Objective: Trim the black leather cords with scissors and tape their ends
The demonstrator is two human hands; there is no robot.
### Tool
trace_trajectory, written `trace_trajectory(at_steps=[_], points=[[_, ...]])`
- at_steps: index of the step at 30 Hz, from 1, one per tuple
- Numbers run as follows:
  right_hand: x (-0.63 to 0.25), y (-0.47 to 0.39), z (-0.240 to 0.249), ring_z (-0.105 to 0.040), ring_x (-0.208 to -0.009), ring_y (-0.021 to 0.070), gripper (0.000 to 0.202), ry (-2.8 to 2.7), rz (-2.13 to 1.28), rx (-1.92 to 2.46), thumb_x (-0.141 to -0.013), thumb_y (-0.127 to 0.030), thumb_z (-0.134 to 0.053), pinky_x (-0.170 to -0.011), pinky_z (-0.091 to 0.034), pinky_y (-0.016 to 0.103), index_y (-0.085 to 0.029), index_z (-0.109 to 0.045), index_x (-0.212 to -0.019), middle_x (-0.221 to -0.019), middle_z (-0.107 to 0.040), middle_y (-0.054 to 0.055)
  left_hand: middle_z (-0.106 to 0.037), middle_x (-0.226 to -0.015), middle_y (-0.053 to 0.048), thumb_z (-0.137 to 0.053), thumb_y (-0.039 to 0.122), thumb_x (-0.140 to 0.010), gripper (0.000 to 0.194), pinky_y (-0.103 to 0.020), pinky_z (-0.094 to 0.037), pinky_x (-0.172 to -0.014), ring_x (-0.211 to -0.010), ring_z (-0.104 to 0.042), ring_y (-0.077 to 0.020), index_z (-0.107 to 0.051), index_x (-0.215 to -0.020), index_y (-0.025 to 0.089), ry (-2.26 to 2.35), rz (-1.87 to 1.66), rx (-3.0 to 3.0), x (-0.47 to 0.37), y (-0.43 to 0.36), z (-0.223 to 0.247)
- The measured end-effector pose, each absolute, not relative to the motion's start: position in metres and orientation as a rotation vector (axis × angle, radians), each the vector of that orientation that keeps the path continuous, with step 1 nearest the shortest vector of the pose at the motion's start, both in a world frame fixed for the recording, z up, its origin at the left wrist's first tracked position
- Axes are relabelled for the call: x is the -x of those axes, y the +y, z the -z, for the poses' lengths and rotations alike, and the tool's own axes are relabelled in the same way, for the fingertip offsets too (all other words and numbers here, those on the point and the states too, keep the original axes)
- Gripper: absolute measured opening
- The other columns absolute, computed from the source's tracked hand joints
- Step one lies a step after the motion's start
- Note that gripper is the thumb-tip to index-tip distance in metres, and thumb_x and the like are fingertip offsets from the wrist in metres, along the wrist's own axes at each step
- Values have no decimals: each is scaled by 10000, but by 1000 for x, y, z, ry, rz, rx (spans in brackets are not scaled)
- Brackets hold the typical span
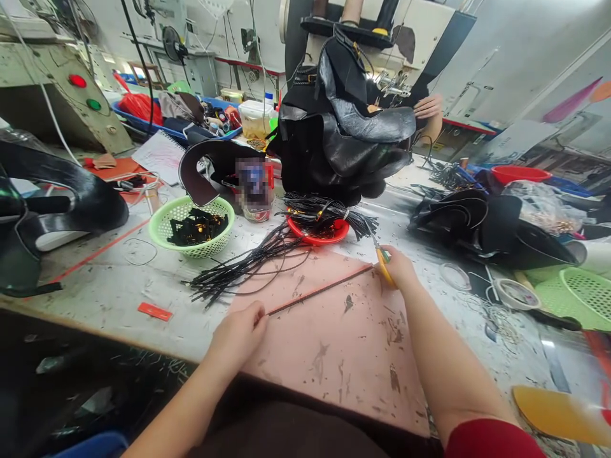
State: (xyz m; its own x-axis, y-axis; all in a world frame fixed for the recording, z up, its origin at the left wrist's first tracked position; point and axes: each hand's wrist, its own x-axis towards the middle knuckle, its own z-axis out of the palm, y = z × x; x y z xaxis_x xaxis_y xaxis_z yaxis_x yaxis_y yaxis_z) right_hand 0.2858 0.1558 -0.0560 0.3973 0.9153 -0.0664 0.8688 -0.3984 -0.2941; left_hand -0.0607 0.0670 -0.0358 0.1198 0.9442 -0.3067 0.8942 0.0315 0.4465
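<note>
While left grip point(242, 332) pinches strip point(319, 291) — label point(254, 176) blurred.

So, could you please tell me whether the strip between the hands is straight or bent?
Straight: the dark strip runs in an unbent line from the left hand to the right hand.

Scuffed white worktable point(112, 299), dark scraps scattered over it. Stained pink mat point(305, 369) lies at near edge. By mat's far side sits red bowl point(315, 240); beside it, black cords point(248, 267) fan leftward across tabletop. Farther left stands green basket point(203, 247), black pieces inside. Red tag point(155, 311) lies flat near front edge. Notepad point(160, 152), page scribbled, rests toward back; off right, tape roll point(518, 304) near tangled threads point(508, 327).
</note>
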Motion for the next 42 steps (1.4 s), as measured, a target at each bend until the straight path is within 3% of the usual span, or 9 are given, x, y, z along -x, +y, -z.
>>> trace_trajectory(at_steps=[6,13,17,20,25,30,34,37,42], points=[[-283,156,54,-565,-736,214,502,-1597,-327,2472,-640,-185,-516,-583,-376,239,-224,-508,-1140,-817,-640,68,-575,-632,-10,-346,279,-765,168,-243,-271,-524,-611,-525,-188,-508,-734,248,1811,-90,-1903,58,67,35],[-275,146,40,-581,-802,242,498,-1596,-356,2532,-701,-224,-507,-594,-386,259,-268,-437,-1192,-897,-639,85,-595,-702,-9,-383,206,-708,152,-247,-292,-553,-680,-525,-177,-487,-600,228,1846,-249,-2035,51,68,33],[-278,123,32,-590,-799,292,469,-1469,-306,2678,-764,-325,-444,-612,-401,334,-168,-397,-1204,-873,-633,152,-564,-617,3,-419,217,-666,127,-253,-318,-564,-630,-510,-174,-500,-569,222,1793,-392,-1954,52,70,38],[-281,104,32,-592,-813,297,440,-1416,-314,2724,-763,-348,-438,-620,-406,340,-101,-454,-1127,-884,-629,187,-526,-540,20,-482,258,-602,90,-245,-333,-534,-556,-482,-154,-527,-540,210,1647,-636,-1719,51,75,39],[-294,81,30,-589,-844,215,306,-1522,-393,2586,-711,-351,-523,-641,-388,254,-217,-592,-977,-909,-659,76,-423,-404,71,-593,284,-457,130,-190,-265,-384,-385,-339,-73,-534,-510,181,1393,-911,-977,29,76,25],[-327,43,21,-578,-832,203,207,-1392,-345,2573,-744,-267,-462,-626,-355,252,-198,-656,-766,-849,-666,78,-476,-408,73,-649,199,-360,189,-140,-325,-372,-397,-389,-53,-537,-509,169,1276,-967,-580,5,62,15],[-331,17,38,-569,-682,211,179,-1251,-397,2550,-591,-365,-624,-547,-317,257,-188,-604,-571,-642,-631,61,-500,-421,69,-651,179,-351,197,-130,-358,-394,-406,-410,-46,-543,-516,164,1266,-968,-520,-11,50,15],[-325,13,57,-537,-640,191,231,-1110,-390,2468,-587,-411,-606,-521,-289,251,-195,-541,-537,-613,-593,41,-491,-418,63,-645,190,-377,166,-145,-349,-402,-411,-413,-52,-544,-504,156,1214,-968,-601,-23,42,12],[-324,16,63,-423,-478,138,198,-885,-421,2223,-559,-251,-546,-477,-265,249,-206,-387,-448,-428,-413,-26,-477,-419,65,-638,211,-429,136,-172,-318,-430,-421,-402,-62,-541,-509,158,1151,-957,-728,-37,30,10]])
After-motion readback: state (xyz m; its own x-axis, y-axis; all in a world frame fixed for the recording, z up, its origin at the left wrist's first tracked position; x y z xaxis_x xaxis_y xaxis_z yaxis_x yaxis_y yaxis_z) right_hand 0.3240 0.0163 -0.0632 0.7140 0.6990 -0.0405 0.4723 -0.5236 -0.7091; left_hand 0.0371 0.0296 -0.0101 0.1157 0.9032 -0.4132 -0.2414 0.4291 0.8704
